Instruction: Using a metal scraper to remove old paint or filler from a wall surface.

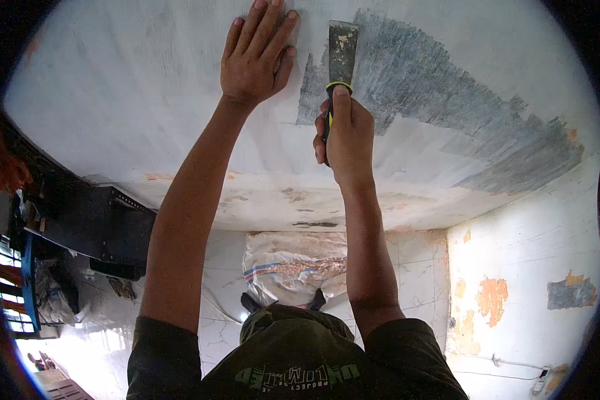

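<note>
My right hand [351, 130] grips the black and yellow handle of a putty knife [343, 52], its metal blade pointing up along the wall. Pale residue clings to the blade. Around and to the right of it spreads a rough grey patch [420, 85] on the whitish wall [155, 100]. To the left of the knife, my left hand [257, 57] rests flat against the wall with its fingers spread and nothing in it.
A white woven sack [290, 275], strewn with flakes, lies on the tiled floor [225, 260] by my feet. Dark furniture [100, 220] stands at left. The right side wall [520, 260] has peeled orange spots, and a cable with a socket [541, 381] hangs low.
</note>
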The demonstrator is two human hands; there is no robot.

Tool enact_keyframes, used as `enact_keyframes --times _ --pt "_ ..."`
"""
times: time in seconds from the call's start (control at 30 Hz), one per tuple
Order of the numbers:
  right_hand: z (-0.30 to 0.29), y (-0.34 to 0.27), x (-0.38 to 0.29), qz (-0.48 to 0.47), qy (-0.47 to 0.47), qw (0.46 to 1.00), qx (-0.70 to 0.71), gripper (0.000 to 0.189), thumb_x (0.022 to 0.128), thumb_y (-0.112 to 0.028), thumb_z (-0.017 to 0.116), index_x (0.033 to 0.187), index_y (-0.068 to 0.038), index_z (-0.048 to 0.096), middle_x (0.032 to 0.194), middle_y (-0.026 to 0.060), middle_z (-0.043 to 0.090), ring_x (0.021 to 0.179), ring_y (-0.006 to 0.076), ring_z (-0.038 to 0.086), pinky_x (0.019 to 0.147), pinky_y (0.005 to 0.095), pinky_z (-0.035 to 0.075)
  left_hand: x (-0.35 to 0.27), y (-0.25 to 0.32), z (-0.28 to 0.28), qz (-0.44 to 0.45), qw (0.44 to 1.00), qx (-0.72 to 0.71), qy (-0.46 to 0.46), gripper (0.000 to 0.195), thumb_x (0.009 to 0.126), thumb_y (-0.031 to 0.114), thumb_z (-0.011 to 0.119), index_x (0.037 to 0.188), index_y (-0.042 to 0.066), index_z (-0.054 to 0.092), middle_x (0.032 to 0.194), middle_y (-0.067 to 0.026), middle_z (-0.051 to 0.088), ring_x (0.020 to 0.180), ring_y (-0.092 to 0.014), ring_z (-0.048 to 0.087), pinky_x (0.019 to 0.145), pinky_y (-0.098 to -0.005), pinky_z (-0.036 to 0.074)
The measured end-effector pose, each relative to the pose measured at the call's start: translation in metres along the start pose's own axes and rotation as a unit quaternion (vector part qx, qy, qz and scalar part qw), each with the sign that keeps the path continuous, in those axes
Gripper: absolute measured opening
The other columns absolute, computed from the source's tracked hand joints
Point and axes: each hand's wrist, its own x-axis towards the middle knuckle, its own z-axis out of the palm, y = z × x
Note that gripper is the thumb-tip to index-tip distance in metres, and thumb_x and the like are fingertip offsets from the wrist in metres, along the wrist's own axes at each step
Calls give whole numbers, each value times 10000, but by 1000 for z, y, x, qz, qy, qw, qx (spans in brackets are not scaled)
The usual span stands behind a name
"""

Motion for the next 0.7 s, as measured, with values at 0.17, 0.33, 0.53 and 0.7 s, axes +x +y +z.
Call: enact_keyframes --times 0.17,0.33,0.53,0.7 --pt "-11 41 -17 49 16 998 -25 406 987 -352 415 750 -33 500 470 14 446 312 95 402 290 277 313 0 -3 3 3 1000 -18 18 441 952 246 421 1337 45 497 1455 -169 380 1359 -338 340 1084 -488 261" --pt "-1 12 -5 21 11 999 -27 401 985 -340 419 749 -26 503 473 15 447 316 104 422 298 274 326 3 -1 0 -3 1000 -22 12 442 951 252 422 1331 40 502 1451 -176 383 1359 -347 338 1080 -497 264" --pt "-8 37 -17 51 20 998 -34 417 985 -347 398 747 -22 508 474 13 438 318 104 409 298 271 319 0 -3 1 4 999 -25 23 440 962 263 400 1326 40 508 1444 -176 394 1350 -351 352 1076 -494 272" --pt "0 6 -2 10 14 1000 -20 411 987 -335 406 737 -20 493 475 13 436 315 98 398 294 269 312 2 -2 0 6 1000 -13 25 438 961 263 404 1321 40 514 1434 -179 407 1342 -354 364 1069 -497 282"
